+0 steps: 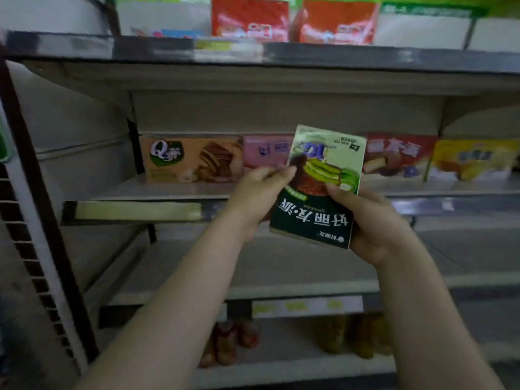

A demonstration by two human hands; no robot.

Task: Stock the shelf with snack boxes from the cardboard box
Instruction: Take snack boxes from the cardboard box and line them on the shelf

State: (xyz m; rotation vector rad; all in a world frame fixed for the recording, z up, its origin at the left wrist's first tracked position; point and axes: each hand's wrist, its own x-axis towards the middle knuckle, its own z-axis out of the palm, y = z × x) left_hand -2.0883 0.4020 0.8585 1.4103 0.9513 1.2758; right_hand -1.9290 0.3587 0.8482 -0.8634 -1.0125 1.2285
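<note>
Both hands held one green box (323,187) up in front of the shelf (168,190). Left hand (259,192) gripped its left edge, fingers curled round it and thumb on the printed face. Right hand (374,223) cupped the lower right corner from beneath, thumb pressed on the front near the cake picture. That box was tilted a little to the right and turned upside down (its lettering read inverted), with the pale green half at the top and the dark half at the bottom.

Behind it, at the back of the shelf, stood a row of boxes facing out: an orange box (191,159) at the left, a pink box (264,153) just beside it and partly hidden by the green box, then a red box (396,156) and a yellow box (472,159) at the right. The green box covered the stretch between the pink and red ones, so what stood there could not be told.

On the top shelf (365,59) sat two red packs (250,19) side by side. Lower down, blurred bags (228,342) lay on the bottom shelf (281,370). A dark upright (36,192) ran down the left side
</note>
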